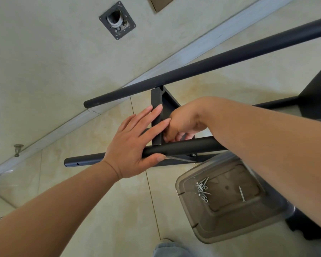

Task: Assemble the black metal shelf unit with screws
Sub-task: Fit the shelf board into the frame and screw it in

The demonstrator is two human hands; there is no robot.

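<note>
A black metal shelf frame lies across the tiled floor, with a far tube (211, 65) and a near tube (183, 147) running left to right. A black shelf panel (157, 101) stands on edge between them. My left hand (135, 143) lies with straight fingers against the panel's edge, and its thumb is tucked under the near tube. My right hand (182, 125) reaches down behind the panel with its fingers curled at the joint near the tube; what they hold is hidden. Several silver screws and washers (202, 189) lie in a clear plastic tray (185, 210).
The tray sits on the floor at the lower right, partly under the near tube and my right forearm. A wall with a white skirting board (67, 127) runs diagonally behind the frame. A dark wall box (117, 20) is set in the wall. Black shelf parts (317, 97) stand at right.
</note>
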